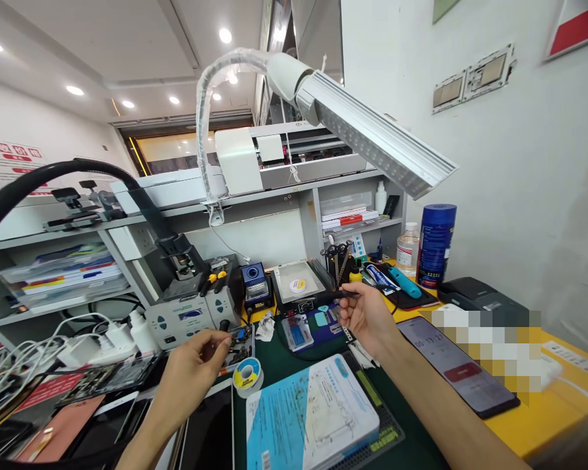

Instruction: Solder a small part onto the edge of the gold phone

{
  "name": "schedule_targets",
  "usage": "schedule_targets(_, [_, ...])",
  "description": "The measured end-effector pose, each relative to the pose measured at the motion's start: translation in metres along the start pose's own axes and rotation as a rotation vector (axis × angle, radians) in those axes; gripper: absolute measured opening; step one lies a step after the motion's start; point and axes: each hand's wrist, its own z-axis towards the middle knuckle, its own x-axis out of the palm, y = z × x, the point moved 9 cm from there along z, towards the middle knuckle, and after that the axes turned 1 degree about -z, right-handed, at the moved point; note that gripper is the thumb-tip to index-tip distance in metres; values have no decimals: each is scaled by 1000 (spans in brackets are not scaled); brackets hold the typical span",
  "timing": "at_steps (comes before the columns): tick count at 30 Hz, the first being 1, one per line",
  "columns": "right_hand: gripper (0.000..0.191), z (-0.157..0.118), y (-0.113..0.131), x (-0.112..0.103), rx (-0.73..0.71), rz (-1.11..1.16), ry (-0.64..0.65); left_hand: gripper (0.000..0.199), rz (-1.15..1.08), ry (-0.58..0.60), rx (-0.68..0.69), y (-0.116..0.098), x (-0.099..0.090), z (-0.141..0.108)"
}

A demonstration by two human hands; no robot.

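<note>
My right hand (365,316) holds a thin black soldering handle (330,296) between thumb and fingers, its tip pointing left above a small black station. My left hand (200,359) is closed at the fingertips near a tray of small parts (242,346); what it pinches, if anything, is too small to make out. Just right of that hand stands a solder spool (247,374) with a yellow label. In front of both hands a blue and white box (313,418) lies on the green mat (274,358).
A phone (458,365) showing a timer lies at right, near a blue can (436,245). A grey rework station (191,320) stands at left, with phones and circuit boards before it. A lamp (372,130) hangs overhead.
</note>
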Motion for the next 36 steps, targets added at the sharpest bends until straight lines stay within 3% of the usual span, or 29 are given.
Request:
schedule_targets(5, [19, 0, 2, 2, -18, -70, 23, 40, -78, -66, -24, 15, -10, -3])
schedule_targets(13, [21, -11, -4, 22, -147, -369, 144, 37, -148, -139, -9, 17, -25, -9])
schedule_targets(16, [23, -20, -11, 37, -244, -496, 218, 33, -132, -181, 71, 2, -26, -14])
schedule_targets(19, [32, -34, -19, 52, -365, -605, 279, 26, -115, -187, 211, -29, -21, -24])
schedule_targets(22, [30, -52, -22, 65, -513, -721, 298, 17, -19, -218, 464, -73, -15, -40])
schedule_targets(25, [25, -71, -22, 78, -654, -835, 288, 18, 165, -338, 658, -100, -13, -57])
schedule_targets(30, [21, -95, -26, 100, -810, -948, 298, 29, 479, -475, 705, -100, -10, -62])
schedule_targets(33, [19, -100, -32, 109, -837, -965, 306, 30, 564, -459, 730, -97, -10, -59])
schedule_targets(36, [19, -102, -38, 116, -831, -975, 317, 33, 515, -378, 747, -98, -14, -54])
